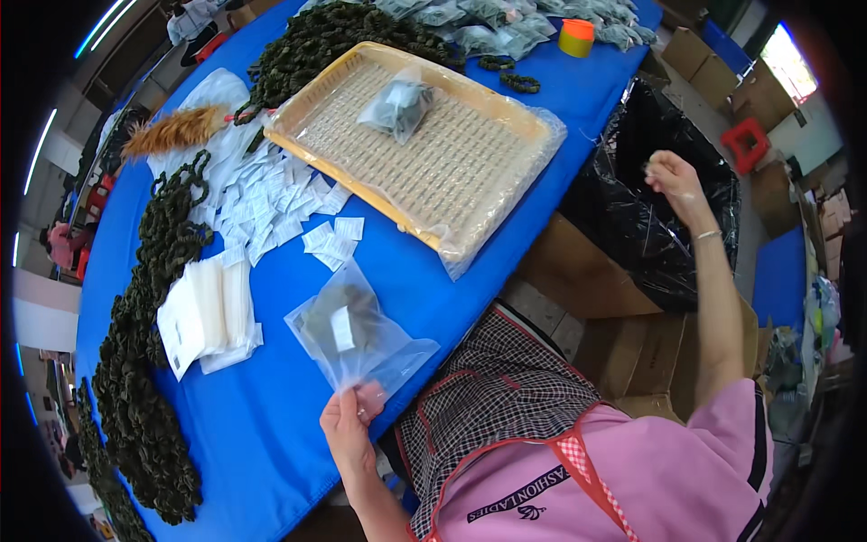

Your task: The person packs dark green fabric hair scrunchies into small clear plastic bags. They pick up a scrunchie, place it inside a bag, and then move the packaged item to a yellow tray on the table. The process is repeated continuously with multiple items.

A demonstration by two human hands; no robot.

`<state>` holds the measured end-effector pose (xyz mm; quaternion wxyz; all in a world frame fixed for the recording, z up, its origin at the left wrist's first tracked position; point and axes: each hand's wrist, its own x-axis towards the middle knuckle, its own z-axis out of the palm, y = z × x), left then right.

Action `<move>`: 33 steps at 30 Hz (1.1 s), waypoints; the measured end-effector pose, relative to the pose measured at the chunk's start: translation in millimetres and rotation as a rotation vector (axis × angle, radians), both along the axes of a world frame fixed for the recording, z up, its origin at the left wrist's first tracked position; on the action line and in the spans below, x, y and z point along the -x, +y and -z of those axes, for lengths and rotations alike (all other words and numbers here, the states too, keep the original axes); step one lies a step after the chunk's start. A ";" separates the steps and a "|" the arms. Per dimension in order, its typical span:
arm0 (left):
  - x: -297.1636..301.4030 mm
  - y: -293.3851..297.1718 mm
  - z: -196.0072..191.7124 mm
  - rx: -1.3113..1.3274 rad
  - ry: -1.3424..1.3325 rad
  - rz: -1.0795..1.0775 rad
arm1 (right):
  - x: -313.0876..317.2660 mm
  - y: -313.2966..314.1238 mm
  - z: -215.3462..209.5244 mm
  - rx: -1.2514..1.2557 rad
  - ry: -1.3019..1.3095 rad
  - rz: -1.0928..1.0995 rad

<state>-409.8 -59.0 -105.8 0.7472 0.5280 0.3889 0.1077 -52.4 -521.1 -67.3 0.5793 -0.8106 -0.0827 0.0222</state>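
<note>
Pink shirt (623,479) and dark checked apron (497,384) with red edging lie nearest the camera. Left hand (350,420): thumb and fingers pinched on the lower end of a clear bag (390,354), which is held over the near edge of the blue counter (271,452). Inside the bag are a dark greenish item, form blurred by the film, and a white packet (343,329). Right hand (675,185): raised well apart, fingers curled in; cannot tell whether anything small is between them. It is above a black plastic liner (623,226) fitted in a cardboard box (578,271).

Just beyond the bag: loose white packets (262,203). To their left, a stack of whitish pouches (212,312) and a long row of dark green bunched loops (144,397). Beyond the packets, a yellow tray (348,187), wrapped in clear film, carries one filled bag (400,107). At the far end: another dark green heap (348,36), many filled bags (506,36) and a yellow-and-orange roll (576,38).
</note>
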 end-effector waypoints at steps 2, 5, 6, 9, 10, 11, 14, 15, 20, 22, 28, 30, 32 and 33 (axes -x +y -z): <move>0.9 0.1 -11.8 -0.055 0.028 0.054 | -4.3 -104.5 33.9 1.050 0.235 0.080; 16.2 8.6 -19.9 -0.289 0.009 -0.014 | 6.3 -124.1 46.1 1.660 -0.040 0.423; 22.3 13.4 -19.8 -0.550 0.051 -0.031 | 20.3 -77.2 26.7 1.651 -0.188 0.412; 22.4 35.9 -23.3 -1.467 0.158 0.126 | 96.9 110.6 -9.9 0.807 -0.804 0.064; 17.8 39.7 -23.9 -1.625 0.144 0.180 | 113.0 153.1 -10.4 0.812 -0.973 -0.249; 11.5 38.8 -23.3 -1.779 0.132 0.232 | 128.1 195.7 -6.7 0.679 -1.069 -0.420; -2.3 35.4 -14.0 -1.900 -0.050 0.365 | 148.8 270.7 11.8 0.547 -1.255 -0.914; -4.1 35.3 -6.2 -1.882 -0.131 0.401 | 151.8 288.4 19.4 0.442 -1.290 -0.978; -1.9 18.1 12.0 -1.538 -0.196 0.170 | 169.2 321.8 38.9 0.077 -0.938 -1.151; 3.9 16.1 18.4 -1.378 -0.151 0.106 | 180.7 328.4 47.0 -0.128 -0.471 -0.998; 1.4 4.7 14.2 -0.764 0.091 -0.068 | 205.9 350.8 48.7 -0.115 -0.103 -0.552; -2.4 4.4 10.0 -0.771 0.140 -0.076 | 210.6 352.0 46.2 -0.051 -0.136 -0.484; -7.0 2.0 2.7 -0.789 0.213 -0.076 | 211.5 352.7 48.3 0.100 -0.297 -0.424; -9.4 -0.3 -3.0 -0.805 0.263 -0.071 | 212.5 353.7 49.5 0.172 -0.373 -0.390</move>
